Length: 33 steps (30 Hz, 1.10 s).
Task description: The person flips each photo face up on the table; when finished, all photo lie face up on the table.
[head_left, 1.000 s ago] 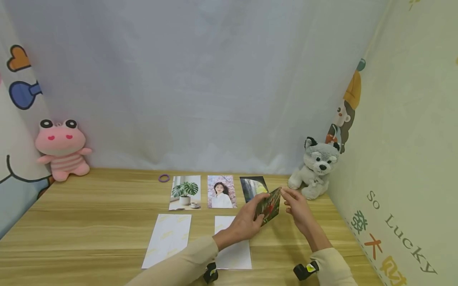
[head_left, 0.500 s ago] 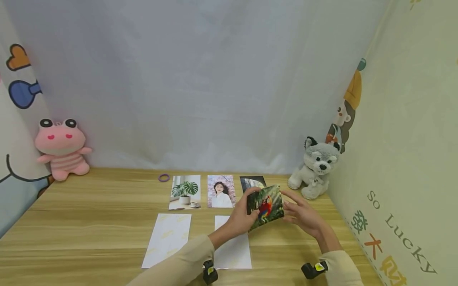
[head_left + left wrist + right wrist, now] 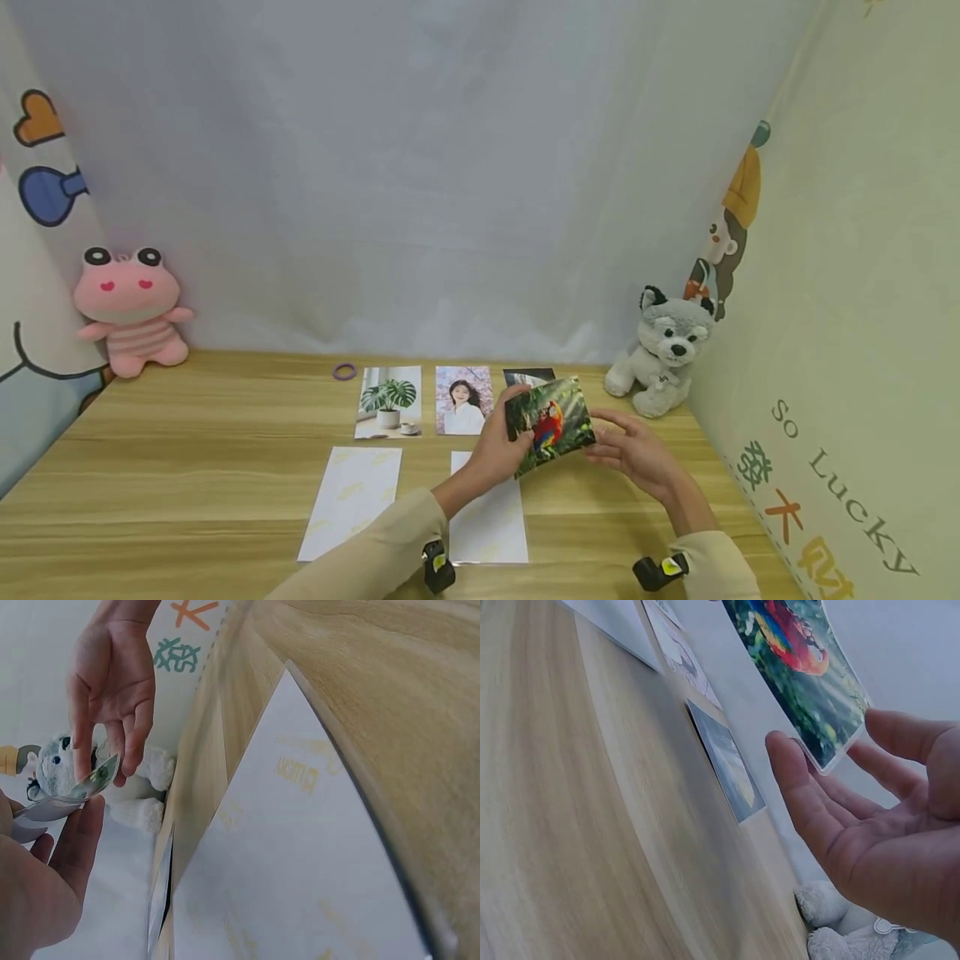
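Observation:
My left hand [image 3: 491, 450] holds a glossy parrot photo [image 3: 551, 419] above the table, thumb on its picture side. Layered edges in the left wrist view suggest more than one sheet there. At the photo's far end is my right hand [image 3: 637, 458], its fingers loosely bent around a corner; whether they touch it, I cannot tell. Behind lie a plant photo [image 3: 387, 403], a portrait photo [image 3: 463, 402] and a dark photo [image 3: 528, 375], partly hidden. Two white-backed cards lie nearer, a left card [image 3: 349, 504] and a right card [image 3: 489, 521] partly under my left arm.
A purple ring [image 3: 344, 372] lies left of the plant photo. A pink frog plush [image 3: 131, 312] sits at the back left, a grey husky plush [image 3: 665, 354] at the back right. A curtain [image 3: 420, 183] closes off the wooden table's [image 3: 187, 467] back.
The right hand has released the photo's corner and its fingers have loosened. The left hand has turned the photo's picture side into view and shifted it slightly left.

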Each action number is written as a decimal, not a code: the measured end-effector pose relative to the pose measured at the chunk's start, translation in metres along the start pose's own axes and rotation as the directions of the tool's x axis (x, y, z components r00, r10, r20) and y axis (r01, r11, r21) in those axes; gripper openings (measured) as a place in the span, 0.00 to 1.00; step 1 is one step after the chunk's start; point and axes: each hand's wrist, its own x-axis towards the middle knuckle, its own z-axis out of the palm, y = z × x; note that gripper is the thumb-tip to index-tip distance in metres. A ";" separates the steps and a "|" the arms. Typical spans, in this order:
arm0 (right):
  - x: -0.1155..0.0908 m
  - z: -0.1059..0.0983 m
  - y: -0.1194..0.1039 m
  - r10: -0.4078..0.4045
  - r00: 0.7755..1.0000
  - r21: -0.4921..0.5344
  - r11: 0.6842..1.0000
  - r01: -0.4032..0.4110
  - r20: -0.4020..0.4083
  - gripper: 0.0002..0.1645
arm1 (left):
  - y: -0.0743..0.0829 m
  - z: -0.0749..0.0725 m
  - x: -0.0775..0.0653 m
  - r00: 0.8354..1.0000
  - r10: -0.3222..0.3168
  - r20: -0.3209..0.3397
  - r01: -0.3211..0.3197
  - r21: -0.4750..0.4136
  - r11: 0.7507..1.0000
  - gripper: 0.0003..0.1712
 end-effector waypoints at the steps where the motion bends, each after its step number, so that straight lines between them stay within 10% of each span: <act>1: 0.000 0.000 0.001 -0.003 1.000 0.006 1.000 0.003 0.019 0.39 | 0.000 0.000 0.000 1.000 -0.010 -0.008 0.010 -0.009 1.000 0.38; 9: 0.004 0.014 0.009 -0.041 0.996 0.063 0.997 0.036 0.076 0.47 | 0.004 0.004 0.004 0.988 -0.139 -0.065 0.130 -0.131 0.983 0.37; 19: 0.015 0.039 0.016 -0.039 0.988 0.096 0.994 0.054 -0.151 0.46 | 0.006 0.009 0.004 0.978 -0.191 -0.088 0.169 -0.212 0.963 0.38; 33: 0.012 0.038 0.022 -0.020 0.957 0.134 0.989 0.060 -0.288 0.41 | 0.005 -0.005 0.006 0.952 -0.299 0.071 0.307 -0.267 0.914 0.26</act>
